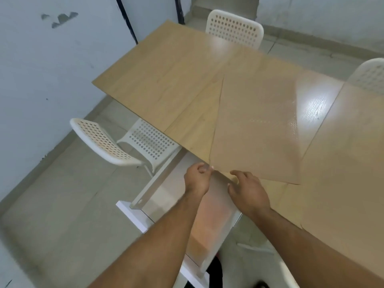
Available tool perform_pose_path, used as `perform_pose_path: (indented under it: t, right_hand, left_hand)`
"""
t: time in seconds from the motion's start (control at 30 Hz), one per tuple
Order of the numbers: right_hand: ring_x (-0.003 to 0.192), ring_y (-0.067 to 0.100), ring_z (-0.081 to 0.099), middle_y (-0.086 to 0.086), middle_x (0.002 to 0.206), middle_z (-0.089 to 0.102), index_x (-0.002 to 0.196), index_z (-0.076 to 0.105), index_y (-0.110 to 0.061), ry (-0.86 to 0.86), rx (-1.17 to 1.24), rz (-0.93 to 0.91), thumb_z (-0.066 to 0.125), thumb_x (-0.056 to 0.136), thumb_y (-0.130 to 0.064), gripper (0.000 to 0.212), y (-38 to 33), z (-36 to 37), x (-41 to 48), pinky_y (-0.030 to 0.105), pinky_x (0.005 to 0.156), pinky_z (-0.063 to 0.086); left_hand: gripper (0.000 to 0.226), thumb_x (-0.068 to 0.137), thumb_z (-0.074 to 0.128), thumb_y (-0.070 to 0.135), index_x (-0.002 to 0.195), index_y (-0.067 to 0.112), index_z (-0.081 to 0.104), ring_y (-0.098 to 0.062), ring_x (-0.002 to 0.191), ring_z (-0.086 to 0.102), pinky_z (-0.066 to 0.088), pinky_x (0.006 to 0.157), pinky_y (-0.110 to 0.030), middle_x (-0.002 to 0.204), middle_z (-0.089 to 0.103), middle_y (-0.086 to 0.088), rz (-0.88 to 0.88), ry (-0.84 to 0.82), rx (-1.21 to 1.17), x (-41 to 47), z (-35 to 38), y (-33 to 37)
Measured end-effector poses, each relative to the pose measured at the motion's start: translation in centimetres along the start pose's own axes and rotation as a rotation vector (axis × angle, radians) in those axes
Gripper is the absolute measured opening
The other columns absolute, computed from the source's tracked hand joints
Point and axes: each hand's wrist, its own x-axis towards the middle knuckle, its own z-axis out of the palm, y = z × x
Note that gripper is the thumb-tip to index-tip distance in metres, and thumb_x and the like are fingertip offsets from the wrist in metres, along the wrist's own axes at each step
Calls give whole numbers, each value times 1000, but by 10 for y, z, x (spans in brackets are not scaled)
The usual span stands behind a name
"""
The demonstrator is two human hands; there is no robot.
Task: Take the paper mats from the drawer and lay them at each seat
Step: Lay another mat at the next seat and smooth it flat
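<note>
A brown paper mat (255, 129) lies tilted over the near side of the wooden table (166, 75), its near corner jutting past the table edge. My left hand (197, 179) pinches that corner. My right hand (248, 192) grips the mat's near edge a little to the right, fingers curled over it. Below both hands a white drawer (143, 196) stands pulled out from under the table. Brownish paper (209, 223) shows inside it, blurred.
White perforated chairs stand at the table: one on the left (104, 142), one at the far end (234, 28), one at the right (369, 77). Part of another white chair (288, 271) shows beside my right arm. A grey wall runs along the left.
</note>
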Motion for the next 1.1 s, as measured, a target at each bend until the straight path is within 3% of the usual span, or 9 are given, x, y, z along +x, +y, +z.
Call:
perform_pose_path:
  t: [0.13,0.27,0.4,0.5,0.6,0.7,0.83,1.0,1.1]
  right_hand:
    - [122,25,50,2,135,57,140,52,-27,18,-42,26,52,94,-38,46,-14,9,14,37,98,46]
    - [116,24,54,0,125,62,132,58,-29,71,-51,100,51,94,-38,40,-19,14,20,39,94,46]
    - [101,20,60,-5,106,67,120,64,-31,154,-54,148,51,94,-39,31,-27,17,16,40,88,48]
    - [85,16,63,-11,88,67,106,68,-31,162,281,278,53,93,-39,22,-36,16,13,35,75,52]
    - [70,16,64,-4,82,72,102,73,-22,63,935,507,54,95,-41,28,-51,11,12,30,62,47]
    - [65,18,66,5,86,75,106,67,-14,-10,1531,714,56,96,-47,37,-60,6,15,29,58,47]
    - [76,19,68,6,93,75,105,64,-16,61,1737,799,55,94,-55,41,-56,-7,29,30,61,51]
    - [83,23,64,9,103,67,104,61,-12,331,1994,902,60,98,-25,14,-28,-33,52,36,76,56]
    - [80,21,68,7,97,70,107,63,-9,390,2076,898,58,98,-11,10,-16,-44,57,34,59,61]
  left_hand:
    - [31,86,74,35,106,12,70,-11,74,74,47,61,-24,78,76,0,-289,-127,-261,21,4,2]
    - [16,85,76,27,84,14,69,-12,67,72,38,53,-24,75,77,-1,-356,-142,-356,30,7,1]
    - [12,85,76,26,82,16,70,-9,62,69,34,51,-24,77,77,2,-371,-163,-353,25,-1,7]
    - [12,86,74,29,88,17,72,-8,64,67,36,55,-26,78,76,5,-364,-203,-318,21,-5,14]
    - [20,86,73,28,99,13,74,-11,70,65,41,65,-31,78,75,4,-367,-263,-368,15,-6,26]
    - [17,85,74,24,93,9,71,-16,63,61,41,59,-30,72,69,-3,-341,-337,-481,9,-4,42]
    - [8,85,73,24,85,17,69,-16,80,64,39,80,-39,77,69,0,-262,-355,-474,6,-6,56]
    - [6,89,68,27,88,21,67,-15,91,61,32,85,-41,89,70,3,-224,-357,-357,2,-13,57]
    - [20,90,66,30,101,13,69,-16,96,64,35,83,-40,96,74,2,-198,-352,-250,-2,-15,50]
